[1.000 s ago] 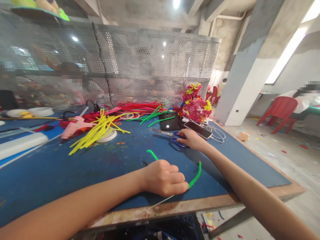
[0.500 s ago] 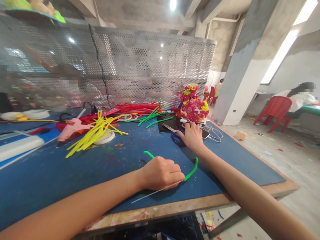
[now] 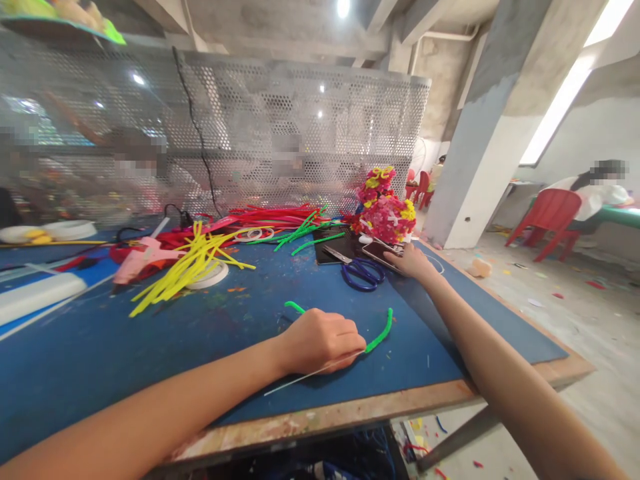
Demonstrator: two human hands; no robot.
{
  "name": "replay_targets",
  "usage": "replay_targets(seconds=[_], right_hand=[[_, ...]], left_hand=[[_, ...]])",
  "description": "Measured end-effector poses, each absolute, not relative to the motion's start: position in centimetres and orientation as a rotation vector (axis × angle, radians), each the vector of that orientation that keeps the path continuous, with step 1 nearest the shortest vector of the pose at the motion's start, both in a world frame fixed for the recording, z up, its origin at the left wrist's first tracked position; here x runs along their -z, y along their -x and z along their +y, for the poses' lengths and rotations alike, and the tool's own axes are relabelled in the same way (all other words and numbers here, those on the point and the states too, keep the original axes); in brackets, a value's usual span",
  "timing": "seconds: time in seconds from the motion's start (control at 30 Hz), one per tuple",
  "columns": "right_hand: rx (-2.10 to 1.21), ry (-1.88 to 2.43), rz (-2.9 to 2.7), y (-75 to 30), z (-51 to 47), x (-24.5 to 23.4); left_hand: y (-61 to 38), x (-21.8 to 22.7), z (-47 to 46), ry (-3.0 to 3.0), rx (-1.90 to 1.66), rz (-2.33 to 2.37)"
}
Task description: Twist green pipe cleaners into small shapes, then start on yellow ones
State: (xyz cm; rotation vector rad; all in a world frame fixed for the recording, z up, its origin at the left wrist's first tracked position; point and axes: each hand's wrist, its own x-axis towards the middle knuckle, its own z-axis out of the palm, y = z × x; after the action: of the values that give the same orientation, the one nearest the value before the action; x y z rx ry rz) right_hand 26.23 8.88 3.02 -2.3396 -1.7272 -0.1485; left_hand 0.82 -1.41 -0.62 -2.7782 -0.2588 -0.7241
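Note:
My left hand (image 3: 325, 341) is closed and rests low over the blue table mat. A bent green pipe cleaner (image 3: 381, 333) passes through it, one end curving up at each side. A thin pale wire (image 3: 290, 384) also runs from its fingertips back toward the table's front edge. Farther off, my right hand (image 3: 414, 261) grips the right end of a phone (image 3: 379, 252) lying flat, its fingers partly hidden. Scissors with blue handles (image 3: 364, 275) lie just left of the phone, their blades over a black pad (image 3: 324, 252).
Yellow pipe cleaners (image 3: 173, 277) lie over a tape roll (image 3: 214, 275) beside a pink glue gun (image 3: 143, 259). Red strips (image 3: 280, 218) and green pipe cleaners (image 3: 300, 230) line the back. A pink-and-yellow fuzzy figure (image 3: 387, 217) stands before a perforated metal screen (image 3: 300, 120).
My right hand has moved right, from over the scissor handles and phone to the phone's right end, uncovering the handles. My left hand keeps its hold on the green pipe cleaner.

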Motion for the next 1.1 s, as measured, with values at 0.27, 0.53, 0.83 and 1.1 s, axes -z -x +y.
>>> replay_targets(seconds=[0.27,0.53,0.83,1.1], right_hand=[[0.082,2.436,-1.849,-26.2,8.2,-3.1],[0.254,2.34,-1.854,-22.8,5.3,-4.6],[-0.092,0.938,-2.284,-16.3,2.6,-3.5],[0.157,0.977,-2.249,-15.3,1.6,-2.1]], left_hand=[[-0.8,0.3,-1.6,2.742,0.682,-0.247],[-0.8,0.2,-1.3,2.963,0.878,-0.455],[1.2,-0.7,2.8,2.899,1.732,-1.506],[0.7,-1.3,2.5,2.916,2.114,-1.634]])
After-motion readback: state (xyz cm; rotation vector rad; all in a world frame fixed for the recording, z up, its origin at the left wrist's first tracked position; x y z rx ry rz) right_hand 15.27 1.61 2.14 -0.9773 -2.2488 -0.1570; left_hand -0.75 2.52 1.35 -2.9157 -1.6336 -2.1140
